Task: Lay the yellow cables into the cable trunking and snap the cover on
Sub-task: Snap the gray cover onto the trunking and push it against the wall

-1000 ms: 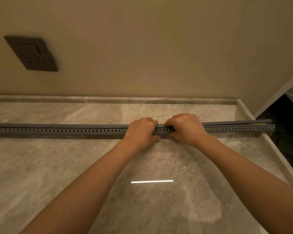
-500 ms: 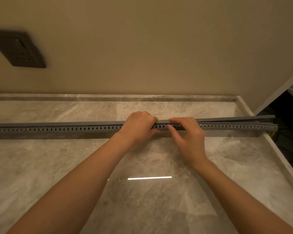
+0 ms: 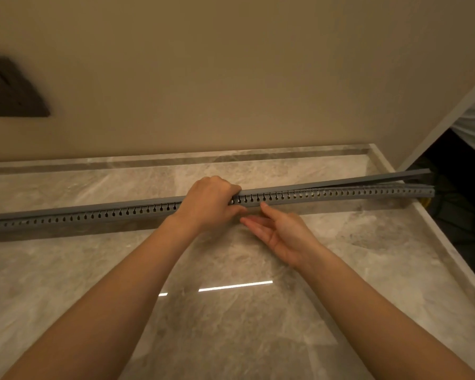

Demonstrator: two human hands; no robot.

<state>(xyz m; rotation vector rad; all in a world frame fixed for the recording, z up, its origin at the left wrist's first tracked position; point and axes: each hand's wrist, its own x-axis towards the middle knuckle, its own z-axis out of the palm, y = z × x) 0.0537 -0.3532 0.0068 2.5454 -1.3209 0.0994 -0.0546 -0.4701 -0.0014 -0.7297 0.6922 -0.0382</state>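
Note:
A long grey slotted cable trunking (image 3: 327, 195) lies across the marble counter from left to right. Its grey cover (image 3: 395, 177) sits flush on the left half and lifts away from the trunking toward the right end. My left hand (image 3: 211, 202) grips the trunking and cover at the middle, fingers curled over the top. My right hand (image 3: 279, 231) hovers just in front of the trunking, palm turned up, fingers straight, one fingertip near the slotted side. A bit of yellow cable (image 3: 426, 203) shows below the right end; the rest is hidden inside.
The marble counter (image 3: 231, 325) has a raised rim at the back and right. A beige wall rises behind, with a dark socket plate (image 3: 11, 89) at the left. Past the counter's right edge lies a dark gap (image 3: 464, 215).
My right hand let go of the trunking, drew back toward me and turned palm up. The cover's right end has lifted further off the trunking. The left hand stays in place.

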